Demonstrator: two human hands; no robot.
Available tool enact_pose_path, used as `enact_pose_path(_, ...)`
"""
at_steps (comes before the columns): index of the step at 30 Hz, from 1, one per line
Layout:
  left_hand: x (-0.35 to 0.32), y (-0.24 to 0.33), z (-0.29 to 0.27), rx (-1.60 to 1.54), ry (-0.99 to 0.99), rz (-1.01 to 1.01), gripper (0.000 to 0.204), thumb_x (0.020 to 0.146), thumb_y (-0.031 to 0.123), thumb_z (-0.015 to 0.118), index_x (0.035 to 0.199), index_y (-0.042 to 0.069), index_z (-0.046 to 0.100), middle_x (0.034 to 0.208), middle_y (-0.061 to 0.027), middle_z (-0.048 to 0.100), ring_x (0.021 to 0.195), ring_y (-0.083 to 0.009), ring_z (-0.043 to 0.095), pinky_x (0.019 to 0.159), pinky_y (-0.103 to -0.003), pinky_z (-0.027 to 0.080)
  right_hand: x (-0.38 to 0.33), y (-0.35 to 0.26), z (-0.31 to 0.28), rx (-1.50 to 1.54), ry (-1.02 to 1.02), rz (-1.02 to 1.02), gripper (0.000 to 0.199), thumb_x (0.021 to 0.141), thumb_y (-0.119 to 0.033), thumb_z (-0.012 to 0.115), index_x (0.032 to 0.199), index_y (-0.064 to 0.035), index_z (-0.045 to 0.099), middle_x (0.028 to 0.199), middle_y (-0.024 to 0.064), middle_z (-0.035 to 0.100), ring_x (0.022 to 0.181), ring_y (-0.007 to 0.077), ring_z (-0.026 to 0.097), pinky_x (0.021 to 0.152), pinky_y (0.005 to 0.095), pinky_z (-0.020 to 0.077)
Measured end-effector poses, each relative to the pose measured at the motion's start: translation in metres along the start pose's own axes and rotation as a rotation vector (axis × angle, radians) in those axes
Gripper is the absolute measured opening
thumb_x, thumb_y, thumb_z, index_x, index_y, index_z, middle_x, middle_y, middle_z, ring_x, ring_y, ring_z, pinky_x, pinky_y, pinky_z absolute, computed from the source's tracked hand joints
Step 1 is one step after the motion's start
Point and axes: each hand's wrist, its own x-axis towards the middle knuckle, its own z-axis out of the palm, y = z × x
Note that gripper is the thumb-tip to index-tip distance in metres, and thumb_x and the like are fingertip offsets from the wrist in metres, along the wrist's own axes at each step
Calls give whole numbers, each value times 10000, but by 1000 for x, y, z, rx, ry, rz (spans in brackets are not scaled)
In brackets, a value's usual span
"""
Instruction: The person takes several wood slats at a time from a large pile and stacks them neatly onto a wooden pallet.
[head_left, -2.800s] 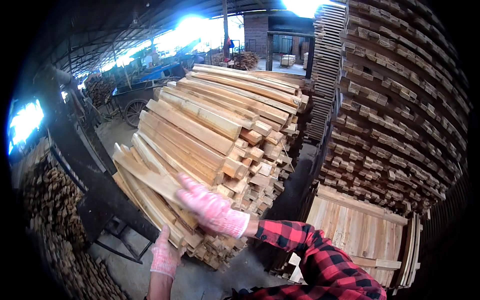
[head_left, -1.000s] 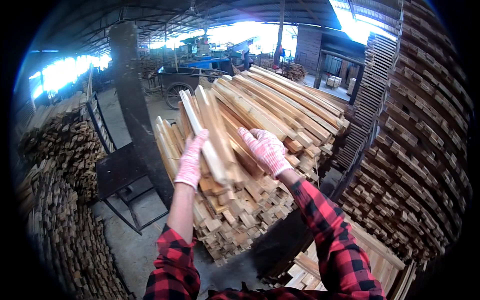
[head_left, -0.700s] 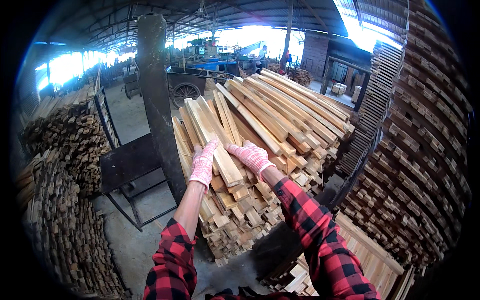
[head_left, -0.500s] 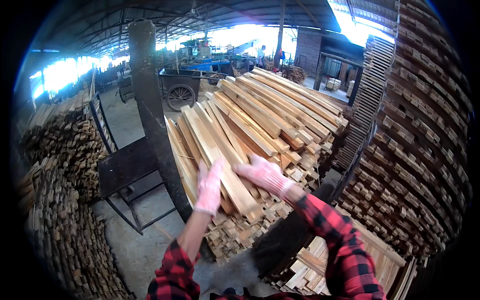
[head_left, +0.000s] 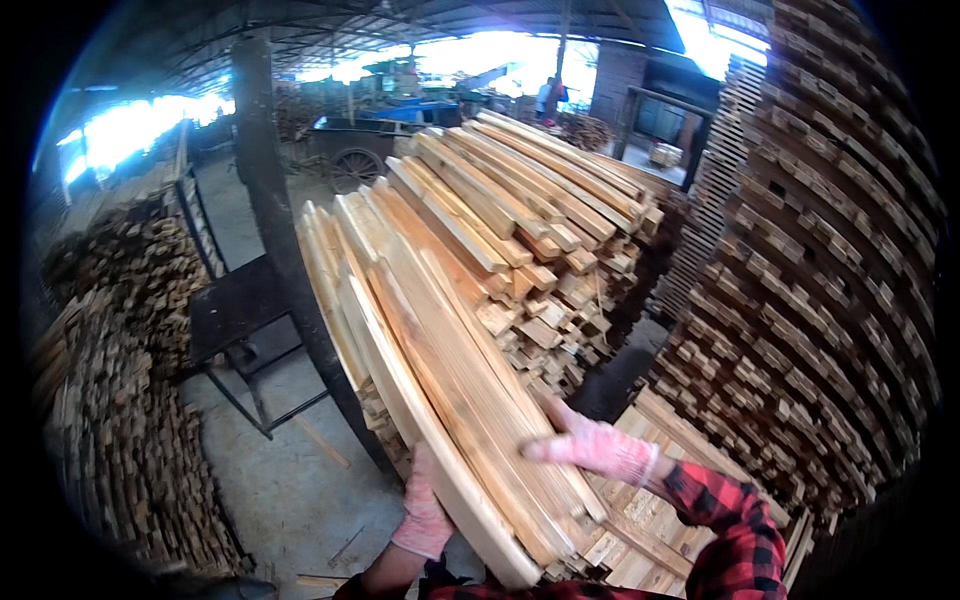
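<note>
A bundle of long pale wooden slats (head_left: 430, 340) lies tilted toward me, its near ends low in the view. My left hand (head_left: 425, 505), in a pink glove, grips under the bundle's left edge. My right hand (head_left: 590, 445), also pink-gloved, presses flat on the bundle's right side near its near end. Behind the bundle rises a big heap of cut slats (head_left: 530, 210).
A tall criss-cross stack of slats (head_left: 830, 280) fills the right. Rough wood piles (head_left: 110, 360) line the left beside a dark metal frame (head_left: 240, 310) and post (head_left: 265, 170). A wheeled cart (head_left: 355, 150) stands far back. Flat boards (head_left: 690, 450) lie low right.
The bundle has been pulled off the heap toward me and tilted down. Both hands slid from its top to its near end, the left one going underneath.
</note>
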Motion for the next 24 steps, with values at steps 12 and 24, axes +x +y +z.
enact_pose_path(12, -26, -124, -133, 58, 52, -21, 569, 974, 334, 635, 1464, 84, 493, 1424, -109, 574, 1241, -246, 597, 1060, -430, 482, -41, 77, 19, 525, -204, 33, 940, 748, -381, 862, 1454, 38, 403, 1274, 129, 611, 1138, 197, 588, 1008, 344, 475)
enact_pose_path(24, -32, -125, -60, 580, 52, -392, 305, 945, 169, 688, 1211, 20, 685, 1148, -73, 708, 996, -188, 669, 930, -316, 541, -85, 92, -23, 345, 113, -118, 949, 749, -319, 843, 1497, 41, 384, 1327, 133, 600, 1208, 189, 564, 1058, 324, 439)
